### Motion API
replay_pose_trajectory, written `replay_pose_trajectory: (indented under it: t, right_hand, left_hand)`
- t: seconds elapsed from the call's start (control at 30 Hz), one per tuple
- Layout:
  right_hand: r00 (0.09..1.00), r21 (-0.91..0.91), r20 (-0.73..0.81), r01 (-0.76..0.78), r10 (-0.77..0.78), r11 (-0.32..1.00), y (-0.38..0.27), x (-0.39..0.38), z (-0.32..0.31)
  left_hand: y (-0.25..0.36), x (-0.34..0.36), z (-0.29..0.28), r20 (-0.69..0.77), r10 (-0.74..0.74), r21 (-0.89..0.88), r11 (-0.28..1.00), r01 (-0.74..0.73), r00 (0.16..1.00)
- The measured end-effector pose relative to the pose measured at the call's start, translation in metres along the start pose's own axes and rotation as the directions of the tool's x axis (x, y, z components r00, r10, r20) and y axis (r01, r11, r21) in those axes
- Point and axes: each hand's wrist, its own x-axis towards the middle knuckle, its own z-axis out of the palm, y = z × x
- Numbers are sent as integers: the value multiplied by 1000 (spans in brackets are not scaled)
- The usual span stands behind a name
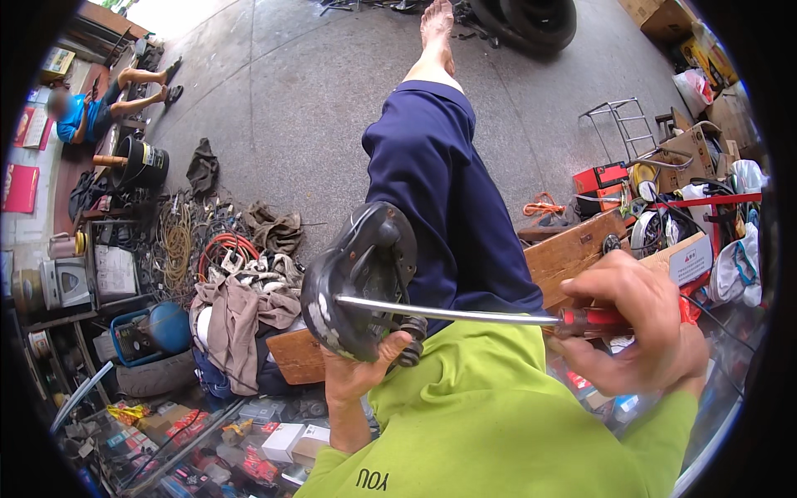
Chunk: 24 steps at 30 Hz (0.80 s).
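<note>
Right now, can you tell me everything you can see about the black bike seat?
The bike seat is black and a little shiny, like plastic or leather, with whitish scuffs near its lower left edge. It's held tilted on its side, showing a hollow underside with dark, metal-looking parts and a knobby clamp. The left hand grips it from below, in front of the person's lap. The tip of a screwdriver seems to touch it near the scuffs.

On my remote feed, grey concrete floor (pixel 274 100) spreads beyond the wooden bench (pixel 573 259); cluttered shelves (pixel 120 305) stand left of it, bright daylight (pixel 162 12) far beyond its left end.
</note>
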Motion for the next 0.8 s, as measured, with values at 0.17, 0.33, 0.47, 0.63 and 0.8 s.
replay_pose_trajectory:
  t: [0.17, 0.33, 0.47, 0.63, 0.8]
  right_hand:
    - [852, -600, 118, 470, -510, 647, 3, -4, 2]
    - [866, -595, 79, 438, -494, 674, 3, -15, 12]
    - [989, -10, 103, 111, -109, 994, 7, -7, 2]
    - [997, 7, 72, 4, -5, 1000, 0, -7, 1]
    - [884, -380, 18, 438, -467, 815, 3, -2, 3]
  left_hand:
    - [20, 8, 9, -151, 71, -25, 997, -76, 986]
    - [29, 16, 18, -276, 92, 81, 994, -72, 957]
    - [22, 10, 23, -280, 234, 298, 943, -147, 931]
    - [30, 22, 26, -291, 191, 61, 982, -181, 937]
    - [53, 51, 24, -266, 319, 57, 947, -315, 910]
